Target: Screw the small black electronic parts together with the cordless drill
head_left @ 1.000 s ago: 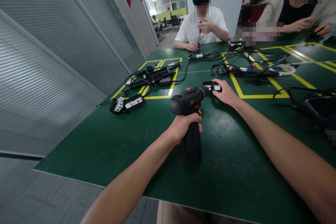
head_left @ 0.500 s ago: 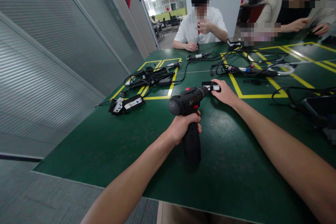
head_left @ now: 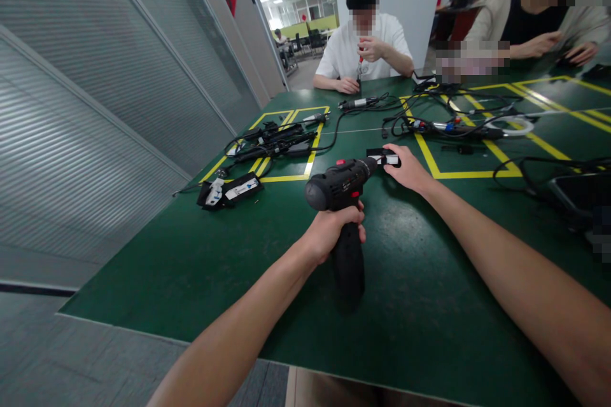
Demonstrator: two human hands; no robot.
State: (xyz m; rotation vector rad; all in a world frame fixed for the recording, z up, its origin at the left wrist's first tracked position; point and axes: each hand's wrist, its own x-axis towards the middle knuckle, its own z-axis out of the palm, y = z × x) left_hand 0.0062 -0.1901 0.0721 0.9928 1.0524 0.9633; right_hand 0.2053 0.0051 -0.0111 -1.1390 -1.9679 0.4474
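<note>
My left hand [head_left: 334,232] is wrapped round the grip of a black cordless drill [head_left: 340,184] with red buttons. The drill's chuck points away from me, toward a small black-and-white block [head_left: 387,158]. My right hand [head_left: 405,166] is closed on that block from its right side, low over the table. Whether the drill's tip touches the block cannot be told, since the chuck covers that spot. Left of the drill, a black piece with white labelled parts [head_left: 242,187] lies on the green table [head_left: 200,267].
Black cables and rod-like tools [head_left: 281,140] lie within yellow tape at the left. More cabled tools [head_left: 458,130] spread over the right side. A dark tablet-like device [head_left: 580,194] is at the right edge. A person in white [head_left: 365,51] sits opposite, another person at the far right.
Hardly anything differs. Both hands, the drill and the block keep their places, with only a tiny shift of the whole view.
</note>
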